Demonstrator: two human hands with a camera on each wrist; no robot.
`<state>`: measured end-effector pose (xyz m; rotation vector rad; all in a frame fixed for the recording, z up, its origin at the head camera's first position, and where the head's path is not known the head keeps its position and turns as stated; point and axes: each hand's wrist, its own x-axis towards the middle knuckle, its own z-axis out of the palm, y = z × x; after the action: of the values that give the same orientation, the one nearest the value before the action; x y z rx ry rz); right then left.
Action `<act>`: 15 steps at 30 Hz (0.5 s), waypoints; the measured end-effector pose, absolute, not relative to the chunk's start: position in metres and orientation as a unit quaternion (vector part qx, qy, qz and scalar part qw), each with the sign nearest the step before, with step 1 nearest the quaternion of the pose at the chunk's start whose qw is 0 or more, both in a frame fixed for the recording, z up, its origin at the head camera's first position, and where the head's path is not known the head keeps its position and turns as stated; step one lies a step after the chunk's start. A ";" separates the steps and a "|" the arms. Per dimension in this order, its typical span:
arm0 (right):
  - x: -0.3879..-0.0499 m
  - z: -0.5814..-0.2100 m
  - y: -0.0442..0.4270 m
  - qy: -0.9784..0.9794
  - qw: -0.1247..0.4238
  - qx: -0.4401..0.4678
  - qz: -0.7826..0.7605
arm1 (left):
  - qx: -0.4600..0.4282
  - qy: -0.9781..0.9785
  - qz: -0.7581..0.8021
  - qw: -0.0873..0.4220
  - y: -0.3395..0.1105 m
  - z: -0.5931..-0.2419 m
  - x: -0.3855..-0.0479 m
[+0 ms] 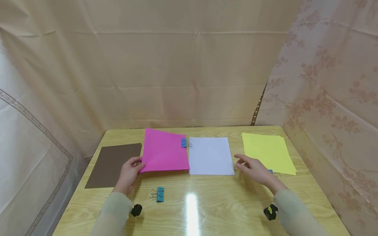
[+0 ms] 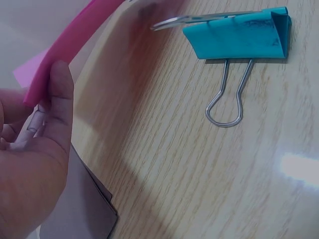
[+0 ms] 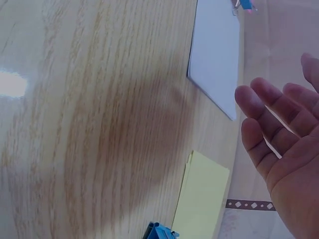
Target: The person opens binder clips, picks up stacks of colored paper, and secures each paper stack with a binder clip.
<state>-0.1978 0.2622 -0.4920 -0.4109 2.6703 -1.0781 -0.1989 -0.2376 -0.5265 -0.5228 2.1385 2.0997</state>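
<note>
My left hand (image 1: 130,173) pinches the lower left corner of a pink paper stack (image 1: 165,150), thumb on top; in the left wrist view the pink stack (image 2: 75,40) rises above the table, held by the hand (image 2: 37,149). A blue binder clip (image 1: 183,143) sits on its right edge, handles pointing right. Right of it lies a white paper stack (image 1: 211,155). My right hand (image 1: 255,170) hovers between the white and yellow stacks, fingers loosely bent, holding nothing; the right wrist view shows its empty palm (image 3: 294,164).
A dark brown stack (image 1: 115,165) lies at the left, a yellow stack (image 1: 268,152) at the right. Another blue clip (image 1: 270,171) is at the yellow stack's near edge, partly behind the right hand. A teal binder clip (image 1: 160,194) lies near the front. Curtains surround the table.
</note>
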 end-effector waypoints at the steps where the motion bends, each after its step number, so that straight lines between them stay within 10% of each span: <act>1: -0.198 -0.493 0.263 0.912 0.115 -0.141 -0.367 | -0.172 0.705 0.686 0.050 -0.238 -0.527 -0.199; 15: -0.197 -0.506 0.261 0.928 0.110 -0.150 -0.324 | -0.163 0.754 0.635 0.051 -0.240 -0.528 -0.201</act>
<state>-0.1972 0.2606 -0.5060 -0.4396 2.7257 -0.9520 -0.2012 -0.2398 -0.5279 -0.4960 2.2927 1.9316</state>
